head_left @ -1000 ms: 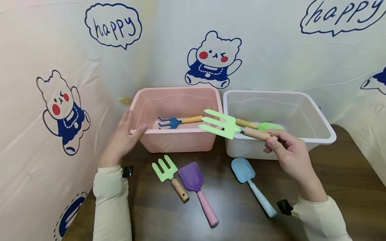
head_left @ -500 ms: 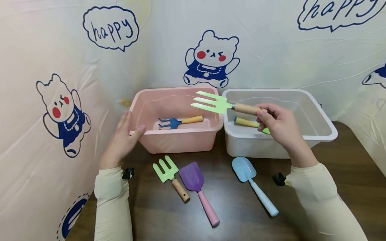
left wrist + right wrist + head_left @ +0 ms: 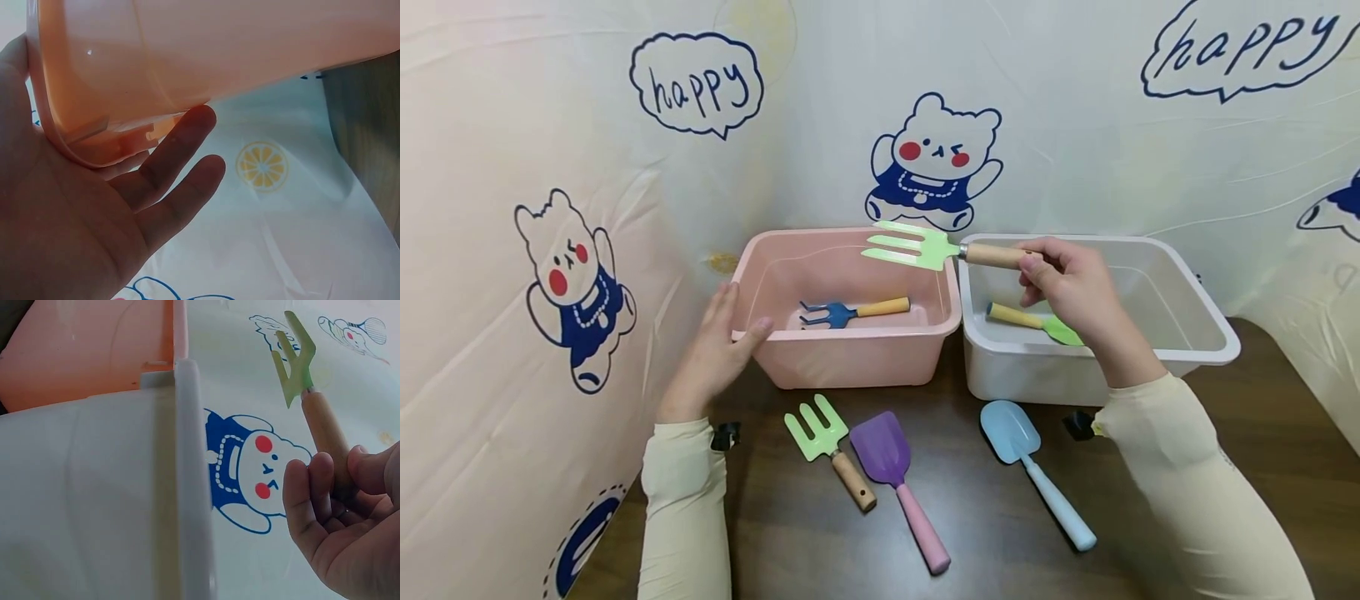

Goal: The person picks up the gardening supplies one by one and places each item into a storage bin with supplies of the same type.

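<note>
In the head view, my right hand (image 3: 1063,283) pinches the wooden handle of a light green garden hand fork (image 3: 917,246) between thumb and fingers. The fork is held level above the bins, its tines pointing left over the back of the pink bin (image 3: 850,358). My left hand (image 3: 715,358) holds that bin's front left corner, thumb at the front rim and fingers along the outer side. Inside the pink bin lies a blue hand rake (image 3: 842,313) with a yellow handle. A green-bladed tool (image 3: 1060,329) with a yellow handle lies in the white bin (image 3: 1037,371), partly covered by my right hand.
On the dark wooden table (image 3: 775,542), in front of the bins, lie a smaller green fork (image 3: 820,429), a purple spatula-like shovel (image 3: 882,447) with a pink handle, and a light blue trowel (image 3: 1011,432). A printed cloth (image 3: 812,150) hangs behind and at the sides.
My right hand has lifted the green fork and moved it left and away from me, from the white bin's front rim to above the bins. The left hand keeps its place.
</note>
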Action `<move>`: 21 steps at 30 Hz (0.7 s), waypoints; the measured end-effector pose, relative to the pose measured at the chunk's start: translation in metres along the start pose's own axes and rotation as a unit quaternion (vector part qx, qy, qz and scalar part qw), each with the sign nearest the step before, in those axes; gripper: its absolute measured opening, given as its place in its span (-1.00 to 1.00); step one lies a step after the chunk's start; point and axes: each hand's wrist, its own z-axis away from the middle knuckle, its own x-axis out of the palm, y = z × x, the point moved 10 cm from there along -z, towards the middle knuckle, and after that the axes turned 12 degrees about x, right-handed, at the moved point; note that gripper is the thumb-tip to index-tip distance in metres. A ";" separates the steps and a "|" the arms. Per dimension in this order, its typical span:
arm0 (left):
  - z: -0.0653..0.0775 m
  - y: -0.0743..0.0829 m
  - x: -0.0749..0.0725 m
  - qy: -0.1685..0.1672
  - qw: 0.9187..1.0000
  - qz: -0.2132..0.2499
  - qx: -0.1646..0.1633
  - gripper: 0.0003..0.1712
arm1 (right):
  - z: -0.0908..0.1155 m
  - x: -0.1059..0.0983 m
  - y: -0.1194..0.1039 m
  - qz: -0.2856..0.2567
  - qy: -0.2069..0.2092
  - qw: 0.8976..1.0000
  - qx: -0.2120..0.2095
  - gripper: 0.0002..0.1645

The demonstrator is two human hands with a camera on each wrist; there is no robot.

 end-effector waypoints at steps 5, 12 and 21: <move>0.000 0.000 -0.001 0.002 1.000 -0.001 0.002 0.05 | -0.005 0.002 -0.010 0.002 -0.003 1.000 0.006 -0.68; 0.001 -0.001 0.000 -0.001 1.000 -0.003 -0.003 0.06 | -0.015 0.003 -0.027 0.003 -0.005 1.000 0.009 -0.64; 0.001 -0.001 0.002 -0.004 1.000 -0.002 -0.002 0.10 | -0.026 0.008 -0.039 0.015 -0.004 1.000 0.005 -0.66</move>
